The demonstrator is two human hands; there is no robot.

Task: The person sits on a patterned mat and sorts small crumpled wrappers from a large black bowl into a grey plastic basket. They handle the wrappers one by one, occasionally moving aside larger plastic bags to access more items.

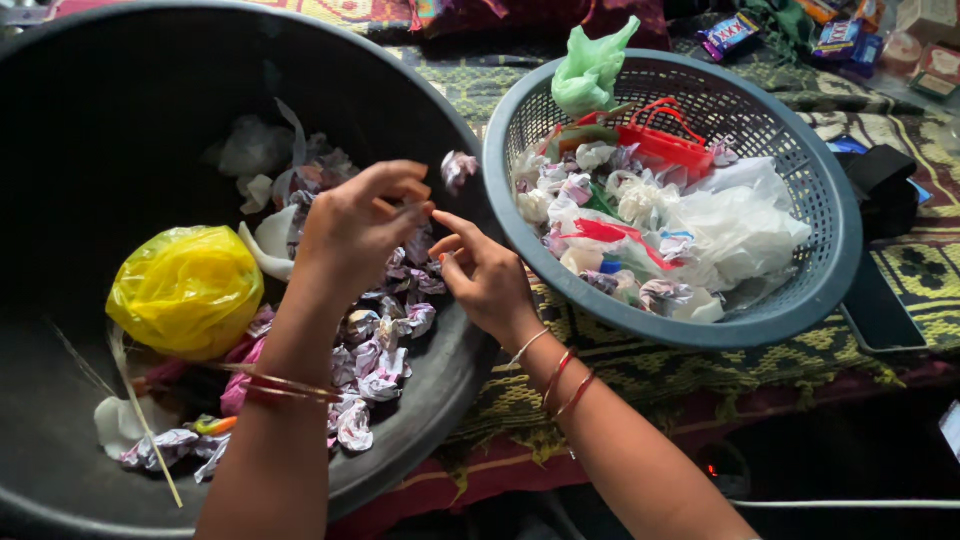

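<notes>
My left hand (355, 225) hovers over a big black tub (90, 110), fingers pinched together on something small that I cannot make out. My right hand (485, 275) is just beside it at the tub's right rim, fingers curled, thumb and forefinger apart, holding nothing I can see. A crumpled white-and-purple wrapper (458, 168) is in the air above the rim between tub and basket. Several similar crumpled wrappers (380, 350) lie in the tub beside a yellow plastic bag (185, 290). Both wrists wear thin bangles.
A grey-blue mesh basket (830, 190) at the right holds crumpled wrappers, clear plastic, a small red basket (665, 145) and a green bag (590, 70). A patterned cloth (640, 375) lies underneath. A dark phone (880, 310) and small packets (730, 35) sit nearby.
</notes>
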